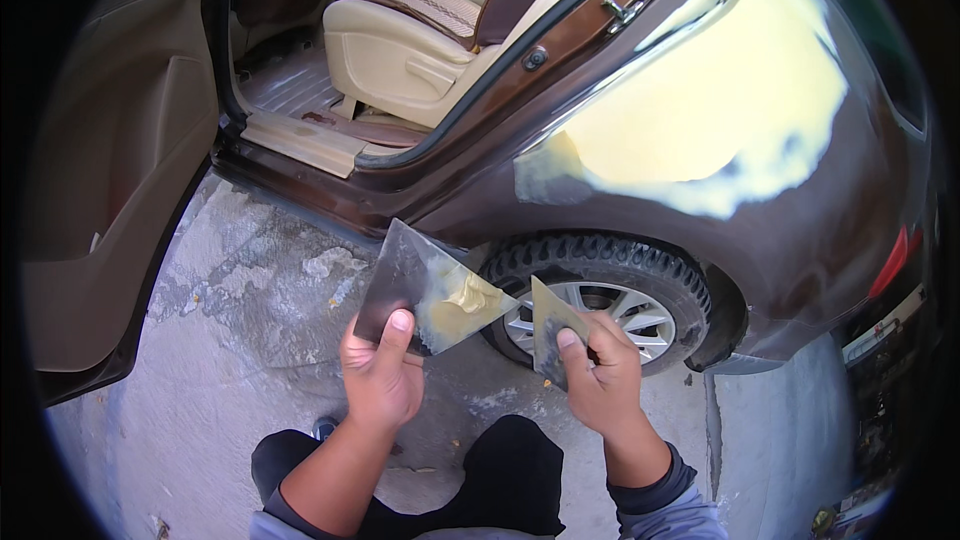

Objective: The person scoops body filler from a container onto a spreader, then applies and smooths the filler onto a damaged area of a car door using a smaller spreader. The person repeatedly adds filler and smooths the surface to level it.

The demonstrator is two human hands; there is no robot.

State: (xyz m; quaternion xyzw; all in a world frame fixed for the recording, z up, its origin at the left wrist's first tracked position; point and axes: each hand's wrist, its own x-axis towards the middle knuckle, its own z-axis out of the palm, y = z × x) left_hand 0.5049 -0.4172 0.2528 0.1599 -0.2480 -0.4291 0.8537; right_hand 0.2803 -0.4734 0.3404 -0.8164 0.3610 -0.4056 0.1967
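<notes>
My left hand [385,380] grips a wide, dark flat plate [395,275], thumb on top. A smear of yellowish body filler [465,300] lies on the plate's right part. In my right hand [605,375] is a smaller putty spreader [550,320], pinched between thumb and fingers and coated with dried yellowish residue. The spreader's top edge is close to the plate's right corner; whether they touch I cannot tell. Beyond both hands, the brown car's rear quarter panel [800,250] carries a large pale yellow filler patch [700,120] with a greyish, darker lower-left end.
Below the panel sits the rear wheel [640,315] with a silver rim. An open car door [120,160] stands at the left, and a beige seat [395,55] shows inside. Stained concrete floor [240,340] lies underneath. Dark items [880,410] line the right edge.
</notes>
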